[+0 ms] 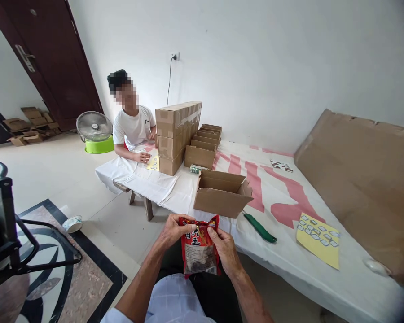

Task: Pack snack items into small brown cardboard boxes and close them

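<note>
Between my two hands, over my lap, is a red plastic food packet (201,253) with dark lettering and a see-through lower part. My left hand (179,231) pinches its upper left edge, thumb on the front. On the upper right edge, my right hand (221,244) grips it the same way. Just beyond the packet, an open cardboard box (218,201) stands at the table's near edge. A green-handled tool (261,228) lies right of that box; its kind is not clear.
A person (134,128) sits behind stacked taped cartons (170,141). Several open boxes (202,154) stand beside the stack on the cloth-covered table (256,251). A yellow sheet with stickers (318,240) lies to the right, near a large cardboard sheet (360,179). A fan (94,126) stands on the floor.
</note>
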The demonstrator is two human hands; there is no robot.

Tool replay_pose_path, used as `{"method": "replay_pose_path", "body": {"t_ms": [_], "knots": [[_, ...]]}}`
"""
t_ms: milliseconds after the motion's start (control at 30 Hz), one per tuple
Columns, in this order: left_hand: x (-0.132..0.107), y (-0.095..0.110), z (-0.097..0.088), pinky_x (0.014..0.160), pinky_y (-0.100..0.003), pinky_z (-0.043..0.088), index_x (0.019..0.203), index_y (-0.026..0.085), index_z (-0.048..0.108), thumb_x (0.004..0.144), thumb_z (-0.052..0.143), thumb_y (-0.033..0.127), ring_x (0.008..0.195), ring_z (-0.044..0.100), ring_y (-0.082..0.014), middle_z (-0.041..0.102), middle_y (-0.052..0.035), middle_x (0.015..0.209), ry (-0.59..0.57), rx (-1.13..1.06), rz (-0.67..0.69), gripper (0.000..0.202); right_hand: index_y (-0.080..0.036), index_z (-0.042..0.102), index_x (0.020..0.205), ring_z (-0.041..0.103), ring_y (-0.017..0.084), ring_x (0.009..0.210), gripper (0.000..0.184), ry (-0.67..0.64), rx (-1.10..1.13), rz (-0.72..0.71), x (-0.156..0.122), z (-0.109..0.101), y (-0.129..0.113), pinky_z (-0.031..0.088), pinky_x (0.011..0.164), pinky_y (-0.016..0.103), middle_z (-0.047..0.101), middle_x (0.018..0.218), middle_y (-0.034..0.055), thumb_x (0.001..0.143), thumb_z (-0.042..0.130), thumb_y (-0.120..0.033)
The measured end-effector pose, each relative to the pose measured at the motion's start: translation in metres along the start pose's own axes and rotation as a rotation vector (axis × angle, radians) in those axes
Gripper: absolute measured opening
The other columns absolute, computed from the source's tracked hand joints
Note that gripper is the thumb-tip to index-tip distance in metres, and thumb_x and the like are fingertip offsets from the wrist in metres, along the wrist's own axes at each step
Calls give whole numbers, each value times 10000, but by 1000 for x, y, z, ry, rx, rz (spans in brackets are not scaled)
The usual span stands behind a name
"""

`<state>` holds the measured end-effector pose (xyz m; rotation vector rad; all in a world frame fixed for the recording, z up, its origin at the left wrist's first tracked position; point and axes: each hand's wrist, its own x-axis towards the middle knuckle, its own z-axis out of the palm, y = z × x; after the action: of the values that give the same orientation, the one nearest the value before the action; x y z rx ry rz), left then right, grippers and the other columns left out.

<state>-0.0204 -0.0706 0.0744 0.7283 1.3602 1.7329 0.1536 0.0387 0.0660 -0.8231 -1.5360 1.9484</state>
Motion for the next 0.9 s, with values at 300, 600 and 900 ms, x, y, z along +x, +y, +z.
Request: {"method": "replay_pose_path", "body": {"t_ms": [300,600,900], "knots": [[9,-12,-2,532,-266,287,525,146,638,647,853,860,504,411,-105,536,-16,503,138,89,65,756,-179,739,741,698,270,672,729,58,-103,-29,-1,0,10,580,688,378,761,718,85,741,760,-908],[4,-16,-3,537,-272,272,545,183,553,626,763,962,530,369,-104,473,9,521,198,133,84,811,-217,615,660,520,190,597,742,105,-169,-116,3,4,15,467,577,318,627,628,26,740,703,-949],[-1,-10,-6,560,-267,339,592,167,627,679,814,865,562,429,-124,537,0,566,301,159,143,728,-209,648,684,460,179,633,720,174,-445,-289,-11,-3,36,392,576,288,552,624,6,903,547,-887]]}}
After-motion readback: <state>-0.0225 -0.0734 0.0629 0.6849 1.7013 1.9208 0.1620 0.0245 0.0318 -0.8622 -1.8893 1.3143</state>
